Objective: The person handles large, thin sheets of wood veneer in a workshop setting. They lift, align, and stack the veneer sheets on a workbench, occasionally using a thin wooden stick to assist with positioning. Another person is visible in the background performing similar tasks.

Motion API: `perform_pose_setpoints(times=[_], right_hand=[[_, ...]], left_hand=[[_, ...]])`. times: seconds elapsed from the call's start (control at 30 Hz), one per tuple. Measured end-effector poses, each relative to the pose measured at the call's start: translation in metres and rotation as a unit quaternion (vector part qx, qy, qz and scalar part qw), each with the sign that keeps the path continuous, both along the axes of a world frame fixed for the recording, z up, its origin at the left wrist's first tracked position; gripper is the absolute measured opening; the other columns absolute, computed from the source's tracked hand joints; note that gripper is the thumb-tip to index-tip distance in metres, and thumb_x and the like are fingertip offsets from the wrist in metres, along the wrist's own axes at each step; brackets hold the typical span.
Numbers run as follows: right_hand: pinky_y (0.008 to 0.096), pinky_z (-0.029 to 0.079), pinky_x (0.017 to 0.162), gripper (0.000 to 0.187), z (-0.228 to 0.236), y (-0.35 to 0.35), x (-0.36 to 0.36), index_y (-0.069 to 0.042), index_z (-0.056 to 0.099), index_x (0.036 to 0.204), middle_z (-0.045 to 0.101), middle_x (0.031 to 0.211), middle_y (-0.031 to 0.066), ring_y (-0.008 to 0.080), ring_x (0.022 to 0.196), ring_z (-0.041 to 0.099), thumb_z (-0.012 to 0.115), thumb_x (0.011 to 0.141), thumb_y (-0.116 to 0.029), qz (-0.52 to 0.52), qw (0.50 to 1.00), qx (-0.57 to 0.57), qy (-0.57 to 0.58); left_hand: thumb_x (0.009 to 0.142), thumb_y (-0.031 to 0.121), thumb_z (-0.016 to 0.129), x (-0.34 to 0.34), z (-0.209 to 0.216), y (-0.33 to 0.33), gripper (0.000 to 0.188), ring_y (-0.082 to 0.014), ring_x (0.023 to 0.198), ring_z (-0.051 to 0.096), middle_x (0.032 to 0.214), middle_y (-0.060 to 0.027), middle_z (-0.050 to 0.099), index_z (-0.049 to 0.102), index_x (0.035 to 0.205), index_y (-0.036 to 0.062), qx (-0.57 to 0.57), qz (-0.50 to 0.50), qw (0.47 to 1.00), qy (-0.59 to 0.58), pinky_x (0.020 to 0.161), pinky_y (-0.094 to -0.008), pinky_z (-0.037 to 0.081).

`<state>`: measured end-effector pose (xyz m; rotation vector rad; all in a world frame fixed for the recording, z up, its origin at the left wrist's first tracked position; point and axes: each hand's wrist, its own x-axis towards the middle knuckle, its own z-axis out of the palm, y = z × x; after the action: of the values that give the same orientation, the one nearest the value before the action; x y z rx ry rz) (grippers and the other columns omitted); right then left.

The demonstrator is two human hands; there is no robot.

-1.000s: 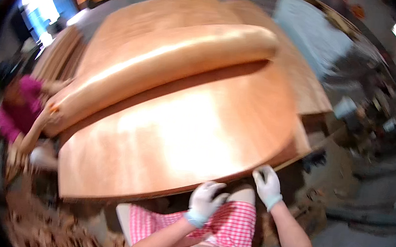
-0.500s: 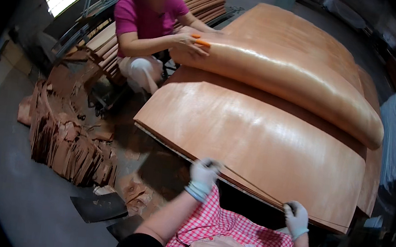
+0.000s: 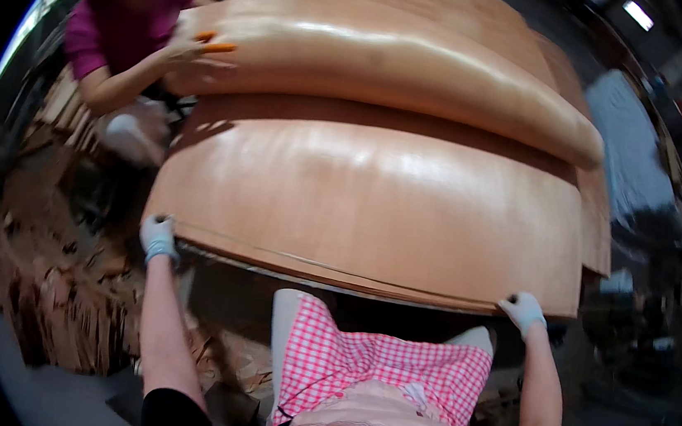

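Both my hands wear pale gloves and sit at the near edge of a stack of thin wood veneer sheets. At the near left corner, my left hand is closed on one end of a thin, narrow strip. The strip runs along the front edge of the top sheet to my right hand, whose fingers pinch it near the right corner. Whether it is wood or cord is too fine to make out. Farther back, the upper sheets are folded over into a large roll.
At the far left a person in a magenta shirt leans on the roll, an orange-handled tool in hand. Broken veneer scraps are heaped on the floor at left. A pale blue-grey covering hangs at the far right.
My left hand has moved far left along the front edge, so a longer length of strip lies between my hands. The view has turned rightward. The person still holds the roll.
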<state>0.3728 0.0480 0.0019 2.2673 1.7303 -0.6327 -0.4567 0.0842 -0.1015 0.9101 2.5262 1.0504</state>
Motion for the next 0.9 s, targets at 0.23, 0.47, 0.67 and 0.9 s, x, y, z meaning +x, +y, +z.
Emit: perform_pose_setpoints(times=[0.23, 0.47, 0.67, 0.9], right_hand=[[0.0409, 0.051, 0.079, 0.043, -0.007, 0.007, -0.008, -0.002, 0.070, 0.090, 0.068, 0.092, 0.0219, 0.0346, 0.089, 0.066, 0.072, 0.074, -0.042, -0.034, 0.999, -0.021, 0.029], [0.0438, 0.050, 0.086, 0.049, -0.015, 0.008, -0.005, -0.002, 0.070, 0.097, 0.067, 0.102, 0.0224, 0.0363, 0.097, 0.064, 0.067, 0.076, -0.046, -0.021, 0.998, -0.035, 0.057], [0.0437, 0.050, 0.087, 0.036, -0.005, -0.002, 0.026, -0.006, 0.071, 0.102, 0.067, 0.107, 0.0190, 0.0358, 0.098, 0.065, 0.061, 0.083, -0.035, -0.025, 0.989, -0.017, 0.142], [0.0437, 0.050, 0.087, 0.028, 0.007, -0.036, 0.235, -0.012, 0.069, 0.107, 0.067, 0.108, 0.0166, 0.0336, 0.101, 0.063, 0.058, 0.088, -0.028, -0.079, 0.997, 0.019, -0.018]], left_hand=[[0.078, 0.012, 0.062, 0.170, 0.113, 0.017, 0.050, -0.0396, 0.112, 0.056, 0.123, -0.0234, 0.058, 0.054, 0.124, -0.0017, -0.095, 0.078, 0.950, 0.286, 0.099, -0.0441, 0.044], [0.085, 0.032, 0.058, 0.529, 0.071, -0.012, 0.067, -0.0391, 0.140, 0.023, 0.148, -0.0283, 0.030, 0.041, 0.135, -0.0081, -0.025, -0.528, 0.813, 0.246, 0.117, -0.0494, 0.012], [0.090, 0.041, 0.052, 0.607, 0.058, -0.021, 0.066, -0.0405, 0.140, 0.024, 0.148, -0.0276, 0.029, 0.039, 0.139, -0.0012, -0.048, -0.604, 0.742, 0.288, 0.116, -0.0508, 0.015], [0.090, 0.042, 0.051, 0.604, 0.062, -0.023, 0.069, -0.0409, 0.141, 0.021, 0.150, -0.0274, 0.026, 0.036, 0.142, -0.0013, -0.092, -0.597, 0.735, 0.308, 0.116, -0.0506, 0.012]])
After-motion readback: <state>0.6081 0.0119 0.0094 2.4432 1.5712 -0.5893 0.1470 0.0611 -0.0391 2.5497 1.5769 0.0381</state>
